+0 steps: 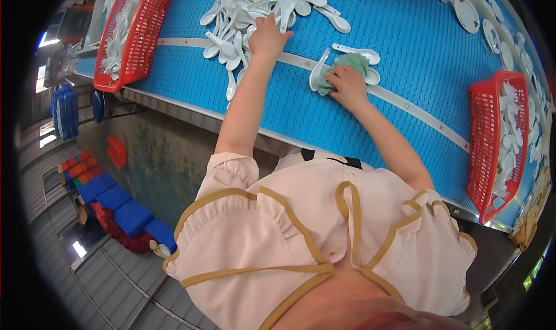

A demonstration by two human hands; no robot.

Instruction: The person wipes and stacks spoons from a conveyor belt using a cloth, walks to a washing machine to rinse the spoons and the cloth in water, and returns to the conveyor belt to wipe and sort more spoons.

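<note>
A heap of white ceramic spoons [234, 14] lies on the blue, textured work surface [417, 57]. My left hand [269, 38] reaches into the near side of this heap, its thumb apart from the fingers. The fingertips touch spoons there, and I see none lifted. To the right, my right hand [347, 86] is closed over a crumpled green cloth [353, 63], pressing it on the surface. Around the cloth are a spoon on its left [318, 70], another behind it [359, 52] and a third, partly covered one on its right [372, 76].
A red plastic basket [145, 37] of white spoons stands at the left edge, and another red basket [483, 139] at the right. Decorated spoons or small dishes [465, 14] line the far right. A pale strip [405, 106] crosses the surface. Blue crates [116, 202] sit on the floor.
</note>
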